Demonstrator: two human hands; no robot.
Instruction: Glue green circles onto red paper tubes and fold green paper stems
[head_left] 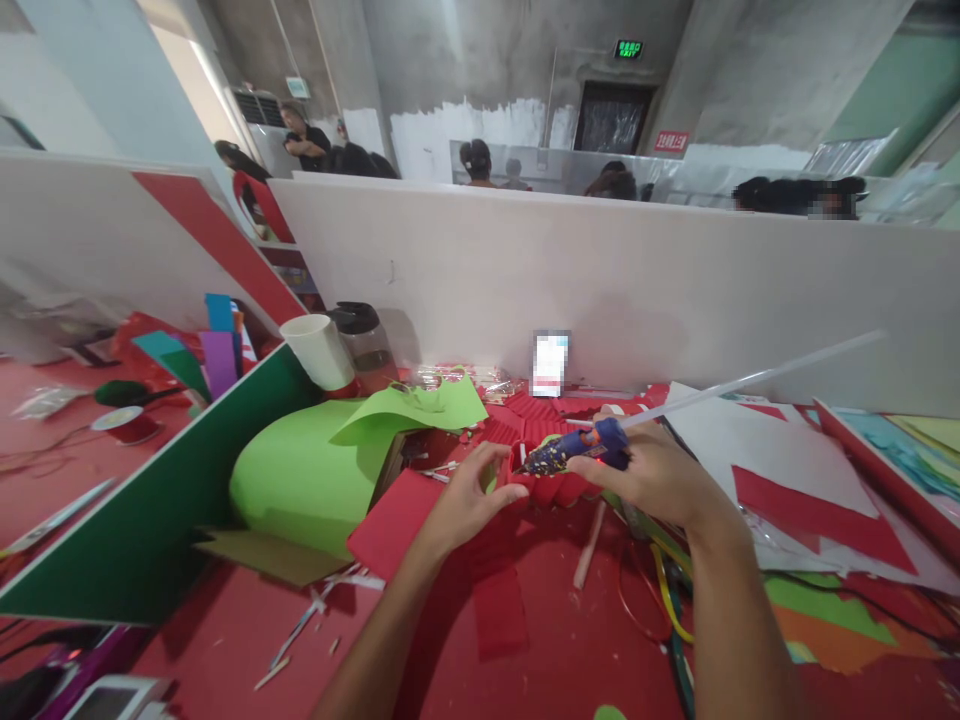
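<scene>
My right hand (pixel 664 475) is closed around a dark blue glue gun (pixel 559 455), with a long clear glue stick (pixel 757 378) jutting from its back up to the right. The nozzle points left, at a piece of red pleated paper (pixel 551 490). My left hand (pixel 476 495) pinches the left side of that paper between thumb and fingers, close to the nozzle tip. A bit of light green shows inside my left grip; the exact contact of the nozzle is hidden. More red pleated paper (pixel 529 415) lies just behind.
Left of my hands are a rolled green sheet (pixel 300 490), a red card (pixel 397 520), a white cup (pixel 319 350) and a lidded bottle (pixel 366 345). A lit phone (pixel 550 363) leans against the white partition (pixel 637 280). Paper sheets (pixel 802 460) and cables lie right. People sit beyond.
</scene>
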